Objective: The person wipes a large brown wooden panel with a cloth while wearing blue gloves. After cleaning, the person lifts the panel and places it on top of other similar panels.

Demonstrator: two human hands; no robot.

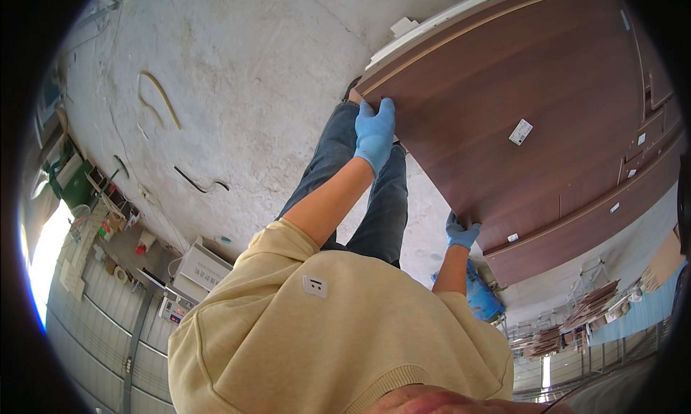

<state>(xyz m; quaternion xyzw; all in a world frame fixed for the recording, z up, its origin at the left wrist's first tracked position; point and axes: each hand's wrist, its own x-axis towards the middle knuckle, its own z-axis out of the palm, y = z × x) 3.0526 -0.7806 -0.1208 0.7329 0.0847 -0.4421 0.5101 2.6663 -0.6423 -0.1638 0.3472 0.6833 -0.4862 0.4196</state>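
A large dark brown wood-grain panel reaches from the upper middle to the right, with a small printed label on its face. My left hand, in a light blue glove, grips the panel near its closest corner, with its fingertips on the top face. Farther right along the same edge, my right hand, also gloved in blue, grips the panel with some fingers hidden. More brown panels with labels lie beside and under it, and a narrow brown board runs along the right side.
White edging shows along the stack's far side. A blue drum-like container stands near my right arm. On the concrete floor lie a yellowish strip and a black strip. A white machine is at lower left; racks with brown pieces are at lower right.
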